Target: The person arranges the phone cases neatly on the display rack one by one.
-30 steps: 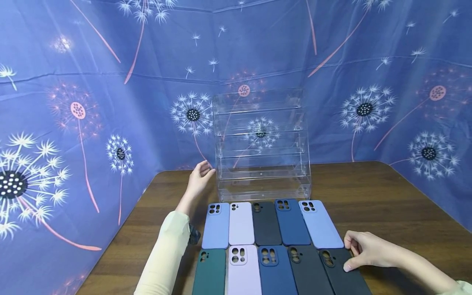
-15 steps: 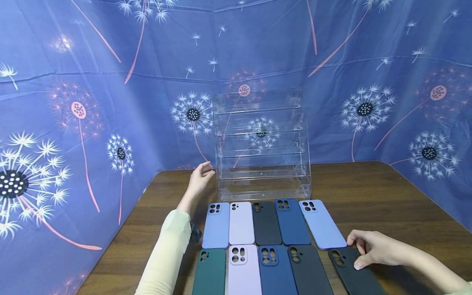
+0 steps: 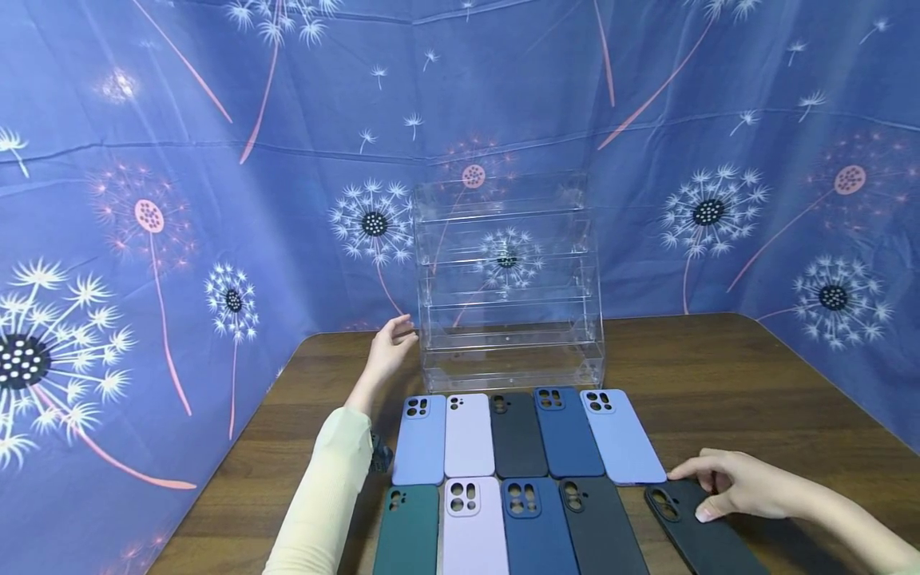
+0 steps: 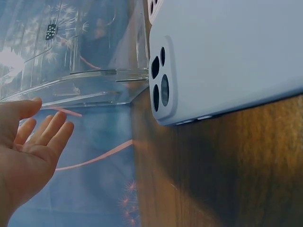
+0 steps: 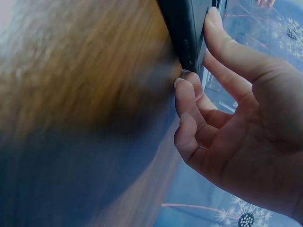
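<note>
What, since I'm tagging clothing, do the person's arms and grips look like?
The left sleeve is pale yellow-green, ending short of the wrist, with a dark block at its cuff. Only a pale sliver of the right sleeve shows. The left grip and right grip wear no visible gloves or rings.
</note>
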`<state>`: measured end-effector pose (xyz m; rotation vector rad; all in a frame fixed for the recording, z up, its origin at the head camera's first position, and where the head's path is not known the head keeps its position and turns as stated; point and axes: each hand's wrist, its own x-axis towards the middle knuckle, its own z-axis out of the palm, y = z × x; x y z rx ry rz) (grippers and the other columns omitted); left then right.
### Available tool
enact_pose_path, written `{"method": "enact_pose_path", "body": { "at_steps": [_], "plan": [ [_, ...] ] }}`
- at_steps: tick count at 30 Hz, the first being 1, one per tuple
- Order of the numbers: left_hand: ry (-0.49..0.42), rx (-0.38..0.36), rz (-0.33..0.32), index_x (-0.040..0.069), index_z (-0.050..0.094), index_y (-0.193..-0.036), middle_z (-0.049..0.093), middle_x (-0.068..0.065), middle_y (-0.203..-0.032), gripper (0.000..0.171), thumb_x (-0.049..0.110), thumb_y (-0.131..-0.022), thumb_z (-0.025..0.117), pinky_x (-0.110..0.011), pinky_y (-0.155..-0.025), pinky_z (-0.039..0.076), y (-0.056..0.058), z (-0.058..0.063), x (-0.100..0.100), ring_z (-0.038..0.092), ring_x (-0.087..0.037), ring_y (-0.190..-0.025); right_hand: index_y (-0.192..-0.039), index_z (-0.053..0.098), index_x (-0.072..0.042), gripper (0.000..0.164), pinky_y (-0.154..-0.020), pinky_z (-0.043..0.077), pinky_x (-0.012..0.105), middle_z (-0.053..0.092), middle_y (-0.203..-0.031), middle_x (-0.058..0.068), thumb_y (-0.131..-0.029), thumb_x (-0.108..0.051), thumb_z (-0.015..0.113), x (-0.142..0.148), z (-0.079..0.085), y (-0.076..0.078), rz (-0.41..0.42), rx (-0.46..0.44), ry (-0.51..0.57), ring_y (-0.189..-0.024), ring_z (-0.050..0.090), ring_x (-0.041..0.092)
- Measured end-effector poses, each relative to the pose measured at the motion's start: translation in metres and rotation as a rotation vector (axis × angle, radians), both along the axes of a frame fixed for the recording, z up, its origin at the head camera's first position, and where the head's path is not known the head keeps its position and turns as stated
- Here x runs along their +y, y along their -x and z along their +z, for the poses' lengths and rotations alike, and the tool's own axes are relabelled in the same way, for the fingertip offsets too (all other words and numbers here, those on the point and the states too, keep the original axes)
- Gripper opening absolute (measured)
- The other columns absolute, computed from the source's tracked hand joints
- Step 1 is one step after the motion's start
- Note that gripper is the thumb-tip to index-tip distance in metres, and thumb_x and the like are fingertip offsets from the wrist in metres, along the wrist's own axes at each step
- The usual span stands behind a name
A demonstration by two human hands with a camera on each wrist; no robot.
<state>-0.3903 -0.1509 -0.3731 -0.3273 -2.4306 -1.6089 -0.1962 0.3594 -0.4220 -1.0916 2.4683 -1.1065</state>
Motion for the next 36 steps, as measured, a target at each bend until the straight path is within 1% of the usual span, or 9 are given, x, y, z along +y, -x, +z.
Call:
{"method": "enact_pose_path", "body": {
  "at_steps": [5,10,16,20,26,29,32,34,36],
  "plan": [
    [0.045,-0.025,-0.039,0.003,0.044,-0.137,0.054,-0.021,-0.131,0.047,0.006,-0.092,0.057,-0.044,-0.096,0.047,0.001,0.0,-0.001,0.056,-0.036,-0.115,-0.12,0.057,-0.012,0.038,-0.049,0.031,0.025,0.042,-0.085,0.001,-0.084,-0.011,0.067,0.01,0.003,-0.001,0.001,-0.036,-0.005,-0.065,0.039,0.006],
    [0.071,-0.007,-0.063,0.003,0.048,-0.134,0.057,-0.02,-0.128,0.043,0.007,-0.092,0.057,-0.044,-0.097,0.047,0.001,0.001,0.001,0.057,-0.036,-0.115,-0.12,0.056,-0.009,0.037,-0.05,0.033,0.026,0.045,-0.09,-0.001,-0.084,-0.008,0.066,0.019,0.005,0.0,-0.002,-0.045,-0.001,-0.067,0.042,0.009],
    [0.025,-0.016,-0.058,0.002,0.049,-0.132,0.056,-0.02,-0.129,0.038,0.02,-0.098,0.049,-0.04,-0.095,0.049,0.001,-0.001,0.004,0.059,-0.032,-0.114,-0.121,0.056,-0.012,0.04,-0.05,0.036,0.025,0.048,-0.094,-0.002,-0.083,-0.004,0.065,0.027,0.004,0.002,0.003,-0.07,0.032,-0.066,0.046,0.01],
    [-0.051,-0.032,-0.055,0.002,0.05,-0.132,0.056,-0.021,-0.128,0.042,0.029,-0.099,0.046,-0.041,-0.091,0.051,0.001,-0.002,0.007,0.06,-0.033,-0.112,-0.121,0.057,-0.015,0.042,-0.05,0.034,0.025,0.05,-0.096,-0.007,-0.082,-0.002,0.066,0.032,0.003,0.005,-0.023,-0.001,0.029,-0.067,0.046,0.008],
    [-0.085,-0.014,-0.074,0.001,0.049,-0.132,0.056,-0.023,-0.128,0.042,0.019,-0.095,0.056,-0.047,-0.093,0.049,0.001,-0.001,0.009,0.058,-0.035,-0.113,-0.124,0.057,-0.009,0.04,-0.051,0.033,0.024,0.048,-0.102,-0.012,-0.084,-0.007,0.065,0.036,0.0,0.009,-0.104,0.065,-0.024,-0.069,0.043,0.005],
    [-0.102,-0.025,-0.084,0.003,0.047,-0.134,0.055,-0.023,-0.129,0.044,0.014,-0.093,0.058,-0.046,-0.093,0.049,0.001,-0.002,0.008,0.057,-0.035,-0.113,-0.123,0.056,-0.001,0.04,-0.05,0.032,0.024,0.046,-0.103,-0.009,-0.085,-0.011,0.065,0.036,-0.002,0.012,-0.166,0.113,-0.066,-0.068,0.04,0.004],
    [-0.116,-0.026,-0.097,0.004,0.044,-0.138,0.053,-0.024,-0.13,0.049,0.01,-0.092,0.06,-0.045,-0.092,0.05,0.001,-0.005,0.007,0.056,-0.036,-0.114,-0.122,0.054,0.004,0.041,-0.05,0.031,0.023,0.045,-0.104,-0.001,-0.086,-0.012,0.066,0.034,-0.005,0.013,-0.231,0.169,-0.111,-0.067,0.038,0.0],
    [-0.11,-0.018,-0.103,0.004,0.041,-0.14,0.051,-0.027,-0.131,0.052,0.007,-0.091,0.059,-0.045,-0.091,0.051,0.0,-0.007,0.007,0.055,-0.038,-0.115,-0.124,0.053,0.005,0.042,-0.05,0.031,0.022,0.045,-0.104,0.004,-0.086,-0.011,0.065,0.032,-0.007,0.013,-0.256,0.181,-0.124,-0.066,0.038,-0.001],
    [-0.115,-0.017,-0.104,0.005,0.039,-0.141,0.049,-0.028,-0.132,0.054,0.006,-0.091,0.059,-0.046,-0.091,0.051,0.001,-0.009,0.007,0.054,-0.039,-0.117,-0.13,0.05,-0.002,0.048,-0.049,0.032,0.022,0.043,-0.107,0.005,-0.085,-0.009,0.066,0.032,-0.008,0.014,-0.254,0.165,-0.112,-0.065,0.038,0.001]
  ]
}}
